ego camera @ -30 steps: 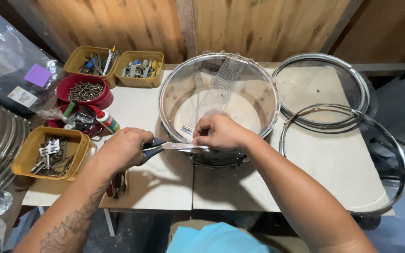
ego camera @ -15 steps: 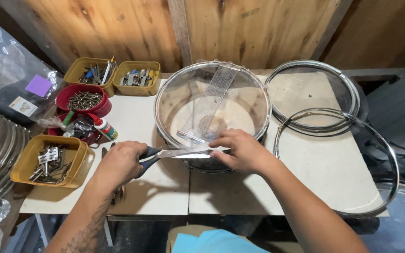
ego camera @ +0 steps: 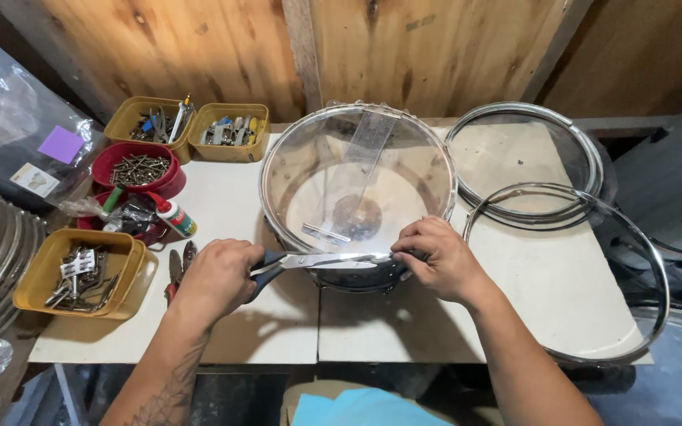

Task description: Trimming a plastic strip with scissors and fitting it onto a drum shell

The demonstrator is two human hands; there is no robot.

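A round drum (ego camera: 357,189) with a clear head and a metal strip across it stands on the white table (ego camera: 546,292). My left hand (ego camera: 219,280) grips the dark handles of a pair of scissors (ego camera: 317,260), blades pointing right along the drum's near rim. My right hand (ego camera: 436,256) rests on the near rim at the blade tips, fingers curled over the edge.
Yellow trays of tools (ego camera: 226,130) and metal parts (ego camera: 80,272), a red bowl of screws (ego camera: 137,167) and a small bottle (ego camera: 175,217) sit at the left. Two metal hoops (ego camera: 590,170) lie at the right. Pliers (ego camera: 179,268) lie by my left hand.
My right hand slid right along the drum's near rim. The scissors stay level in my left hand. The view has shifted slightly.
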